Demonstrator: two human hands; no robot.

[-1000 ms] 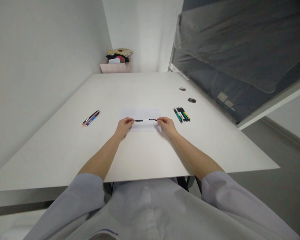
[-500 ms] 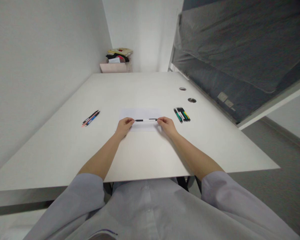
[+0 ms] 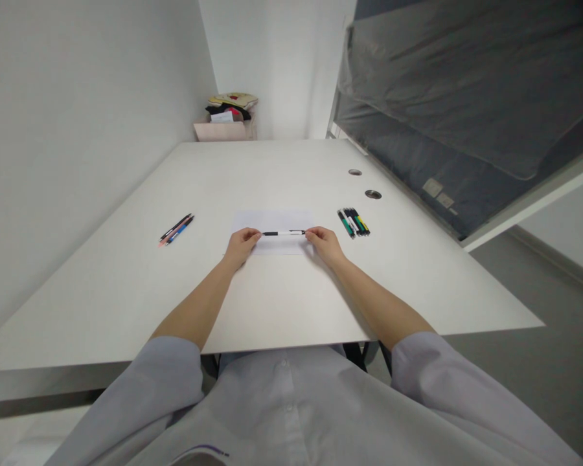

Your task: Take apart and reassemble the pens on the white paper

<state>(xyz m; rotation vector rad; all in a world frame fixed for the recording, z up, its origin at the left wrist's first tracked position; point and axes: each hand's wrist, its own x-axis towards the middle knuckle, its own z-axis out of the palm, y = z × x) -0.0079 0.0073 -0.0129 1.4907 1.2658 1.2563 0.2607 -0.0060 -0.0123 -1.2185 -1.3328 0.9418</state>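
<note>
While both hands (image 3: 243, 244) pinch the pen (image 3: 284, 233) by its ends, seemingly above the paper (image 3: 274, 219), light, even pressure suits best.

- The room looked like an office.
- Round fittings (image 3: 373, 194) sat near the right edge of the white tabletop (image 3: 282, 298).
- A dark partition (image 3: 466, 110) bordered that edge.
- Pens (image 3: 354, 222) lay toward both sides.

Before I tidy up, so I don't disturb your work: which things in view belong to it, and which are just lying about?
In use:
black-and-white pen, held by left hand and right hand
paper sheet beneath
probably left pens, right pens

Apparently lying about:
filled box, far end
</note>
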